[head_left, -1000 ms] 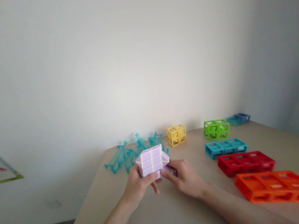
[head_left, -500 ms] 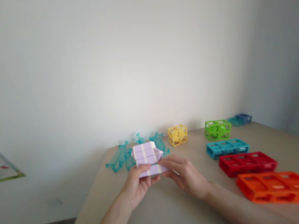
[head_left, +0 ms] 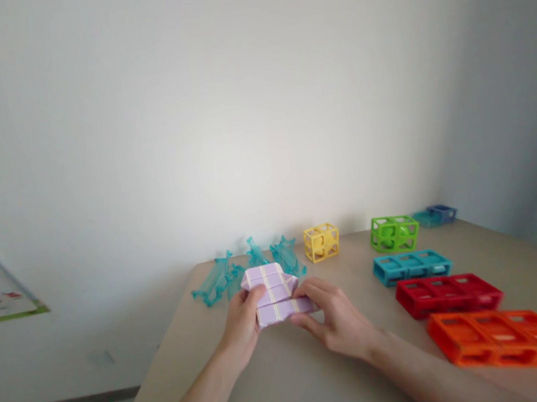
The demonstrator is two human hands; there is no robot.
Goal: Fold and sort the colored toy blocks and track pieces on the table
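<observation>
A small lilac checked cardboard box (head_left: 269,283) with pale stripes is held up above the table between both hands. Its upper panel and a side flap stand out from the body. My left hand (head_left: 241,325) grips the left side, thumb on the front face and the other fingers behind it, mostly hidden. At the lower right, my right hand (head_left: 332,314) pinches the end of the box between thumb and fingers. Behind the box lie clear teal plastic pieces (head_left: 217,279), partly covered by it.
On the table (head_left: 172,369) stand a yellow frame block (head_left: 321,243) and a green one (head_left: 394,234). Blue (head_left: 412,266), red (head_left: 449,294) and orange (head_left: 505,336) frames line the right side. A dark blue piece (head_left: 443,213) sits in the far corner by the wall.
The box has tipped flatter and shifted slightly right and down. My left thumb has moved up its face, and my right fingers have shifted at the right end.
</observation>
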